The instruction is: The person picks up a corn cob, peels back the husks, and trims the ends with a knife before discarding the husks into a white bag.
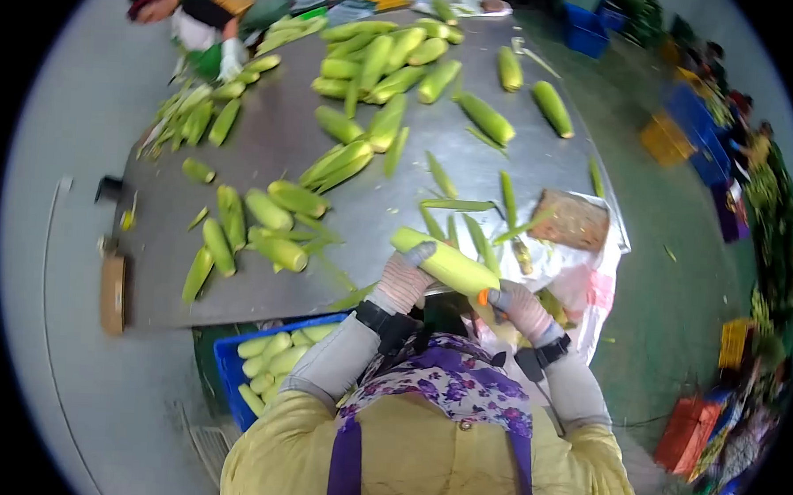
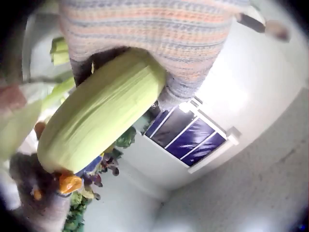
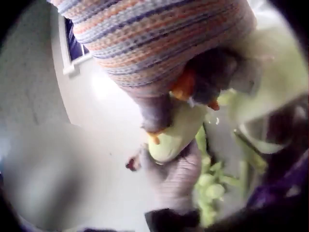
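Observation:
Over the table's near edge, an ear of corn [image 1: 449, 263] in smooth pale green husk is held between both hands. My left hand [image 1: 405, 279], in a striped knit glove with grey fingers, grips it near one end, the thumb lying along the top. In the left wrist view the corn [image 2: 101, 111] slants down from that palm toward the other hand. My right hand [image 1: 519, 308], gloved alike with orange pieces at the fingertips, holds the opposite end with bent fingers. Seen from the right wrist, the corn [image 3: 181, 128] partly hides behind those fingers.
Several husked ears [image 1: 378, 65] lie piled across the metal table [image 1: 259, 162]. Loose husk leaves [image 1: 456, 204] and a brown block [image 1: 575, 220] on white sacking are just ahead. A blue crate [image 1: 228, 364] of pale ears stands lower left. Another person [image 1: 203, 27] works at the far left corner.

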The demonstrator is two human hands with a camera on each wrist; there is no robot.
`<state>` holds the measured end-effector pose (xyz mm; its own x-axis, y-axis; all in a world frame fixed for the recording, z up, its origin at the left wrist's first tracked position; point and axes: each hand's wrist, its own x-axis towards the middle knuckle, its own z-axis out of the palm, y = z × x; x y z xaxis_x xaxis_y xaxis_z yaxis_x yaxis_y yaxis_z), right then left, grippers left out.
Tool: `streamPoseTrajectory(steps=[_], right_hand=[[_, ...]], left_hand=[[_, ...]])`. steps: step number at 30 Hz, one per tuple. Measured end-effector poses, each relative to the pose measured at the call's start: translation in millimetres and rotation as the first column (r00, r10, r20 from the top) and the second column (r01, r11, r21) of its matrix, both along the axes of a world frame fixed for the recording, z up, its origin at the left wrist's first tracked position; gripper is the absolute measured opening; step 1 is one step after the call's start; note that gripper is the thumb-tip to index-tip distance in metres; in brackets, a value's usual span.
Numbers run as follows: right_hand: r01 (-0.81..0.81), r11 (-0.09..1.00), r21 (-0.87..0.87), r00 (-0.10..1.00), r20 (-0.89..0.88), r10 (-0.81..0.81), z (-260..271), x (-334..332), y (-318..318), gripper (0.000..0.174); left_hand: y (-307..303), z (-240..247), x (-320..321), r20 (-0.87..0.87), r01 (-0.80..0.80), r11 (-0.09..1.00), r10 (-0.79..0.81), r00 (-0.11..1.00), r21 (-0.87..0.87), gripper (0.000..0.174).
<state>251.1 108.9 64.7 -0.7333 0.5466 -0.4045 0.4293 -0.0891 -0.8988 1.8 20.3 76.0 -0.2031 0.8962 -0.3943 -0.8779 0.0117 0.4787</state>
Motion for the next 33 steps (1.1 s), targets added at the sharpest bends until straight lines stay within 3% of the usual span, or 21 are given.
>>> streamPoseTrajectory(steps=[2,3,5,6,7,8,9,10,11,13,14,17,19,21,24,26,27,28,31,32,33], right_hand=[[-0.161,0.926,0.341,0.971,0.223,0.087,13,1,-3,0.039],[-0.22,0.834,0.506,0.956,0.282,0.081,1,14,-1,0.037],[-0.348,0.785,0.513,0.844,0.536,0.024,22,34,13,0.042],[-0.416,0.772,0.48,0.807,0.586,0.071,1,57,25,0.042],[-0.476,0.759,0.444,0.765,0.634,0.109,-29,86,38,0.041],[-0.589,0.723,0.36,0.666,0.723,0.183,-60,112,47,0.042],[-0.682,0.682,0.265,0.554,0.795,0.245,-84,136,50,0.042],[-0.768,0.562,0.307,0.512,0.822,0.249,-93,159,46,0.041],[-0.838,0.427,0.34,0.468,0.85,0.242,-99,171,47,0.04],[-0.723,0.598,0.346,0.536,0.827,0.169,-106,162,46,0.041],[-0.648,0.676,0.352,0.57,0.813,0.123,-111,153,45,0.042],[-0.114,0.938,0.328,0.828,0.554,-0.093,-128,135,40,0.046],[-0.272,0.884,0.38,0.776,0.63,-0.033,-138,126,36,0.042],[-0.436,0.828,0.352,0.676,0.735,0.044,-135,119,30,0.041],[-0.472,0.817,0.331,0.672,0.735,0.091,-133,125,25,0.04],[-0.395,0.818,0.418,0.757,0.652,0.032,-131,125,24,0.04],[-0.371,0.85,0.373,0.745,0.666,0.033,-132,125,26,0.041],[-0.341,0.881,0.328,0.733,0.679,0.032,-143,133,31,0.041],[-0.325,0.907,0.267,0.706,0.707,0.045,-164,155,42,0.041],[-0.329,0.909,0.256,0.702,0.71,0.054,-170,158,43,0.041],[-0.291,0.921,0.259,0.709,0.705,0.026,-170,159,40,0.038]], left_hand=[[-25,-3,-7,-0.344,-0.065,0.998,0.068,0.937,0.023,0.045],[-41,-5,-18,-0.593,-0.072,0.997,0.064,0.803,0.01,0.045],[-80,-6,-40,-0.926,-0.1,0.994,-0.008,0.378,-0.049,0.046],[-103,14,-48,-0.979,-0.166,0.98,-0.08,0.186,-0.112,0.043],[-130,0,-59,-0.965,-0.307,0.938,-0.216,-0.151,-0.162,0.041],[-156,-1,-71,-0.923,-0.384,0.874,-0.366,-0.121,-0.297,0.049],[-184,-18,-83,-0.94,-0.373,0.863,-0.314,0.13,-0.34,0.047],[-206,-13,-88,-0.949,-0.415,0.883,-0.093,0.303,-0.219,0.04],[-221,-7,-94,-0.95,-0.469,0.852,-0.092,0.299,-0.231,0.039],[-253,6,-105,-0.951,-0.57,0.782,-0.089,0.297,-0.252,0.038],[-268,-4,-109,-0.944,-0.661,0.739,0.113,0.311,-0.13,0.038],[-317,-9,-133,-0.934,-0.668,0.677,-0.083,0.347,-0.308,0.038],[-338,-14,-145,-0.876,-0.704,0.549,-0.425,0.229,-0.45,0.049],[-348,-25,-148,-0.803,-0.776,0.421,-0.568,0.179,-0.47,0.051],[-374,-51,-165,-0.504,-0.835,0.371,-0.853,-0.135,-0.406,0.05],[-391,-68,-175,-0.455,-0.879,0.295,-0.885,-0.102,-0.375,0.051],[-400,-79,-179,-0.43,-0.897,0.257,-0.899,-0.084,-0.361,0.052],[-412,-95,-183,-0.355,-0.894,0.131,-0.934,0.033,-0.429,0.051],[-396,-121,-182,-0.328,-0.887,0.096,-0.943,0.064,-0.451,0.049],[-386,-130,-189,-0.425,-0.881,0.147,-0.903,0.066,-0.449,0.049],[-349,-95,-191,-0.565,-0.822,0.246,-0.818,0.109,-0.514,0.046]])
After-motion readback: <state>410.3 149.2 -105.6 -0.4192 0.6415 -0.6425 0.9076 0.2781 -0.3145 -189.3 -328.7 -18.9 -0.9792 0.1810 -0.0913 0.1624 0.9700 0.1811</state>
